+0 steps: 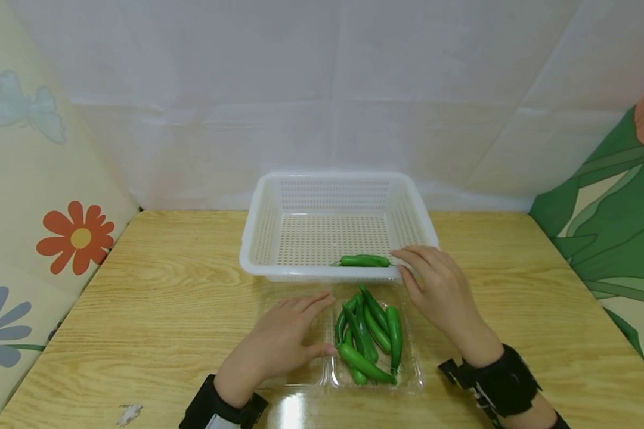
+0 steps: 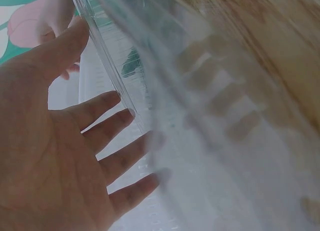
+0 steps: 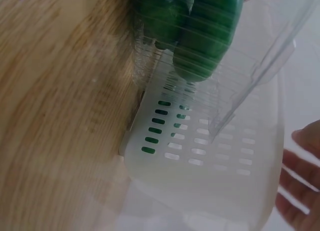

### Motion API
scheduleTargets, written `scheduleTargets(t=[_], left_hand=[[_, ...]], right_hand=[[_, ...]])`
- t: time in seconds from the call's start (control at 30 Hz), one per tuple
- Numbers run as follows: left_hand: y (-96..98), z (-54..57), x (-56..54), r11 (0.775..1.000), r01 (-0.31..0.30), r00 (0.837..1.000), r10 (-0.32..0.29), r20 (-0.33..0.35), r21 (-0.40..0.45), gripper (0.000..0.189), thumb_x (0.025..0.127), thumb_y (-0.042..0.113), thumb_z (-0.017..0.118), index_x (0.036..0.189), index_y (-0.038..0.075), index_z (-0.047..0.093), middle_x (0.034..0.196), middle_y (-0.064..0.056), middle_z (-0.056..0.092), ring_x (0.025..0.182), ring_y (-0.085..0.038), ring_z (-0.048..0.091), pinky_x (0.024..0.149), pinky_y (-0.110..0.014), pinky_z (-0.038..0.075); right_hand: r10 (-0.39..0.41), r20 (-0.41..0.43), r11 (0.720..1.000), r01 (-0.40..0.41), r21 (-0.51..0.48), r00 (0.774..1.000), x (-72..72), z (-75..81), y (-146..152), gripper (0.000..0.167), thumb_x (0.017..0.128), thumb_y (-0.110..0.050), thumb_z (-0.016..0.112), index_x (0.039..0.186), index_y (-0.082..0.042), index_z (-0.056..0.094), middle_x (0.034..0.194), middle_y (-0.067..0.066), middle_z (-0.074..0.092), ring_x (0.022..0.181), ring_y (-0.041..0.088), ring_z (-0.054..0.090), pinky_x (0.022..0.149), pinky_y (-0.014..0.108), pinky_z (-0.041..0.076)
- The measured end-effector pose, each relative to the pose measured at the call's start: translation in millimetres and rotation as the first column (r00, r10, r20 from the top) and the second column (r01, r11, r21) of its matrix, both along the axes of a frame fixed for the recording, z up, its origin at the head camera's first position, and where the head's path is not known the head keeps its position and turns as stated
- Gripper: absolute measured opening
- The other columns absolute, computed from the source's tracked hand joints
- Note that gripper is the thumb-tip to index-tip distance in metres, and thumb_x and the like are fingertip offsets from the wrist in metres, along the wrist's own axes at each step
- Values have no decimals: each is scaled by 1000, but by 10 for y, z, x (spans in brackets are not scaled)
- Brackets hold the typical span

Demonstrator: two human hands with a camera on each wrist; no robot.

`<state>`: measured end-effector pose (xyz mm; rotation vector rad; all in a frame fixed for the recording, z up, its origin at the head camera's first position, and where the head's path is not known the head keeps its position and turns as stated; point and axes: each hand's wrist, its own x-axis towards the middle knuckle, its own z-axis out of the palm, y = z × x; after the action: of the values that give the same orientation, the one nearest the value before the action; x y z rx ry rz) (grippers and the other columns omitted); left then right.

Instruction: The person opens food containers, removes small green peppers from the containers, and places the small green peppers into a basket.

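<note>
A white perforated basket (image 1: 333, 273) holds one green pepper (image 1: 365, 261) lying along its near wall. My right hand (image 1: 440, 286) is at the basket's near right rim, thumb and fingers parted beside the end of that pepper. In the right wrist view its fingers (image 3: 300, 183) reach over the rim with nothing gripped. In front of the basket lies an open clear plastic clamshell container (image 1: 415, 381), with several green peppers (image 1: 365, 363) in its right half. Over its left half spreads my left hand (image 1: 284, 336), fingers straight, thumb tip beside the nearest pepper.
The wooden table (image 1: 155, 322) reflects light near its front edge. A white cloth (image 1: 333, 107) hangs behind the basket. Printed panels with flowers (image 1: 80, 238) and leaves (image 1: 622, 226) flank the table. A pale worn patch (image 1: 130, 413) marks the front left.
</note>
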<state>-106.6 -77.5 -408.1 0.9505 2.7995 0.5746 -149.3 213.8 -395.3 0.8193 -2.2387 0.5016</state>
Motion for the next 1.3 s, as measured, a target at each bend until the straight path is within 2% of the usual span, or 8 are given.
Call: scheduleTargets(t=[0.17,0.27,0.53,0.73,0.87,0.97,1.17,1.3], left_hand=[[-1,-8,-1,1000,2,1000,-2,-3,1,81,88,59,63,153,18,39,159,0,34,139,-25,40,115,-51,30],[-1,-8,-2,1000,1,1000,-1,-3,3,81,88,59,63,153,18,39,158,0,35,139,-25,41,115,-51,30],[1,-10,-4,1000,-1,1000,1,0,1,82,87,59,63,153,18,39,158,0,35,139,-26,41,115,-52,31],[-1,-9,-5,1000,0,1000,0,-2,4,81,87,58,65,153,18,39,158,0,35,139,-26,41,114,-51,31],[-4,-9,-3,1000,-2,1000,2,0,5,81,87,58,65,153,18,39,158,0,35,138,-25,41,114,-51,31],[-6,-8,-2,1000,-3,1000,3,2,1,82,88,59,64,154,19,38,158,0,35,139,-25,41,115,-52,31],[-5,-7,-4,1000,-2,1000,2,7,-1,82,88,60,63,154,19,37,159,1,34,139,-25,41,115,-52,31],[-3,-5,-4,1000,-1,1000,1,2,-4,82,88,60,62,154,19,38,159,0,34,139,-25,41,114,-52,31]], right_hand=[[120,-104,993,-117,32,987,-6,33,-46,34,105,-22,47,107,1,72,102,15,69,91,32,65,80,46,55],[179,-161,984,-173,50,971,-4,52,-80,34,106,-20,46,103,1,73,100,14,70,88,31,66,79,45,56],[243,-125,969,-236,71,962,75,96,-127,36,105,-20,44,99,-1,75,99,11,71,87,27,67,77,42,57],[310,61,947,-314,68,949,161,126,-185,36,107,-27,44,105,-6,74,99,2,71,88,19,69,76,33,59],[304,246,940,-332,80,920,224,127,-220,14,95,-17,67,106,-11,73,101,-3,71,91,14,68,79,33,59],[266,355,940,-323,110,896,258,120,-235,27,80,-5,79,105,-11,74,101,-4,71,92,14,67,80,34,59],[197,503,937,-313,155,842,288,109,-258,30,78,-4,81,106,-12,74,104,-2,71,96,15,66,85,37,58],[199,541,919,-347,186,817,296,97,-275,36,74,2,82,104,-14,74,106,-3,71,97,16,66,86,38,57]])
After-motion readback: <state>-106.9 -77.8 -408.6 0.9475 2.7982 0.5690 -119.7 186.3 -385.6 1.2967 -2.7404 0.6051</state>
